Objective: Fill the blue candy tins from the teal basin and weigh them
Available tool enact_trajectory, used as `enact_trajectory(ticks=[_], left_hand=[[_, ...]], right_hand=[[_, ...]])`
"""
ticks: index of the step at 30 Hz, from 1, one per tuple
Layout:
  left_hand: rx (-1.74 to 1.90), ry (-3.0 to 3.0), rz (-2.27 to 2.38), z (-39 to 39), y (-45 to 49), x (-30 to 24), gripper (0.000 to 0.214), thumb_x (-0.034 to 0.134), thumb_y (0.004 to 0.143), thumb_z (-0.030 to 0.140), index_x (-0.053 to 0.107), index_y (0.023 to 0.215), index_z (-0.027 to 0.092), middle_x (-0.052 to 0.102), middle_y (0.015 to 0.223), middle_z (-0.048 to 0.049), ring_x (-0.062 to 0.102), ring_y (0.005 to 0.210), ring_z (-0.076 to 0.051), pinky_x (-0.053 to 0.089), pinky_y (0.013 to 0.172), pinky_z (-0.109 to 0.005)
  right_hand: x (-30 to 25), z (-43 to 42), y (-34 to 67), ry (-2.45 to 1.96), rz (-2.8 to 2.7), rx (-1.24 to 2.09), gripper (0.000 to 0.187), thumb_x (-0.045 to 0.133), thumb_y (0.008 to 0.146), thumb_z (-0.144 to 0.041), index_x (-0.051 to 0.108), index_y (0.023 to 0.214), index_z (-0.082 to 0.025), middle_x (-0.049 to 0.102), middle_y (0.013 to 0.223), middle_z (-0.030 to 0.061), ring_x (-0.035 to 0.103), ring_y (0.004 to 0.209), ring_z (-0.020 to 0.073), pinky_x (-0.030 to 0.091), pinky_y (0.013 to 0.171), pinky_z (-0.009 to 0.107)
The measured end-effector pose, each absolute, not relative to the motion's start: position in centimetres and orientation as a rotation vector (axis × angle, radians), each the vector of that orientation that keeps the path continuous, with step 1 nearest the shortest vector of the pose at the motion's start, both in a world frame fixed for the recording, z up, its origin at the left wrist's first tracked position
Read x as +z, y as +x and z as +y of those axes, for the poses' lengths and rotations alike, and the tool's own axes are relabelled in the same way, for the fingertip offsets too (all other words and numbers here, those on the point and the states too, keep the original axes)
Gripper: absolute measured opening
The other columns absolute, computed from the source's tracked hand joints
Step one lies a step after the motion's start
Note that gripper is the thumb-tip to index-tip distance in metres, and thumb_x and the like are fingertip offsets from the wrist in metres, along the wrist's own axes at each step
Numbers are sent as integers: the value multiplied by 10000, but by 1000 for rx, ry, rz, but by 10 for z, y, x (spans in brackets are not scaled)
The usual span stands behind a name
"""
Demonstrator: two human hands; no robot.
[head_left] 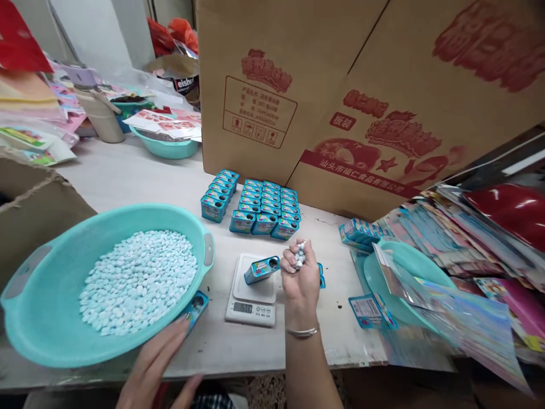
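Note:
My right hand [300, 272] is closed round a clutch of pale blue tablets [300, 254], just right of a small white scale [252, 288]. A blue tin [261, 269] lies on its side on the scale pan, its open mouth towards that hand. My left hand [155, 363] lies open with fingers flat at the table's front edge, by the rim of a large teal basin [51, 301] holding a heap of pale blue tablets [138, 278]. A blue tin lid [196, 307] lies by its fingertips.
Rows of closed blue tins [253, 207] stand behind the scale. Large cardboard boxes [340, 91] wall off the back. A second teal basin [404, 267], flat blue packets [366, 311] and stacked printed sheets [460, 238] crowd the right. Another teal bowl [166, 149] sits far left.

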State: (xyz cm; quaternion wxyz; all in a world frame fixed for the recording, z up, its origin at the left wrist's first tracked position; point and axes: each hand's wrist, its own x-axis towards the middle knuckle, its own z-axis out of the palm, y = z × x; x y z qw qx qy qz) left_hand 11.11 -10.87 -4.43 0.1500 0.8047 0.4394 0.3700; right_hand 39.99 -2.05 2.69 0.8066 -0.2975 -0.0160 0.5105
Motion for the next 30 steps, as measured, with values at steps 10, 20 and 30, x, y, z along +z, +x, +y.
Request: enact_trajectory(ticks=[10, 20, 30], left_hand=[[501, 2178, 940, 27, 278, -8, 687, 741, 720, 273, 483, 1347, 167, 572, 1358, -141, 534, 1257, -298, 444, 1067, -453], [578, 1995, 809, 32, 288, -16, 392, 642, 794, 182, 641, 1183, 227, 699, 1167, -50, 639, 1089, -226, 485, 972, -345], [427, 2093, 881, 37, 268, -8, 719, 772, 714, 312, 497, 1358, 151, 564, 1386, -144, 530, 1276, -293, 424, 1082, -444]], right_hand=[[4, -2, 399, -808, -97, 940, 208, 647, 844, -368, 544, 825, -188, 450, 650, -76, 401, 510, 47, 374, 500, 172], [5, -3, 396, -938, -367, 777, 245, 560, 898, -375, 543, 725, -202, 456, 642, -55, 446, 568, 80, 392, 571, 208], [15, -15, 427, -634, -94, 1057, 203, 653, 825, -291, 490, 749, -198, 377, 595, -102, 311, 431, 36, 256, 397, 151]])
